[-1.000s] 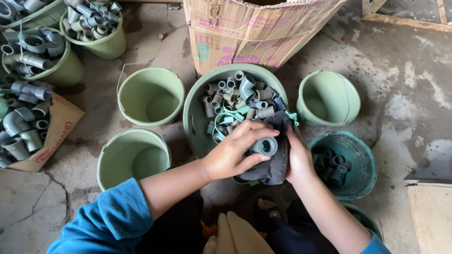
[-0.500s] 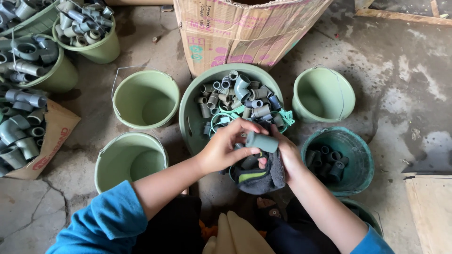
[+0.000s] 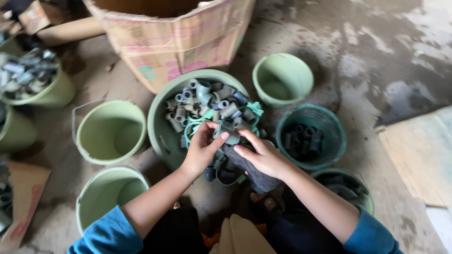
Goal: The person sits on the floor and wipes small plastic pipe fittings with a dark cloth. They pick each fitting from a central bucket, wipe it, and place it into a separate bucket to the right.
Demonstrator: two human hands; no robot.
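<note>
Item: 1 short grey pipe fitting (image 3: 229, 136), over the near rim of the large basin (image 3: 157, 123). I judge it light, rigid, smooth plastic; best held across its barrel. Left hand (image 3: 201, 149) fingers pinch it; right hand (image 3: 264, 157) presses a soft dark rag (image 3: 252, 173) beneath.

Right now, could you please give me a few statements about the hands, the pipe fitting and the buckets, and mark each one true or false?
1. Both hands hold one grey pipe fitting between them. True.
2. The right hand also has a dark cloth under it. True.
3. The left hand reaches into the cardboard box. False: it is over the big basin of fittings.
4. The dark teal bucket is empty. False: dark fittings lie in it.
5. The pale green bucket left of the basin is empty. True.
</note>
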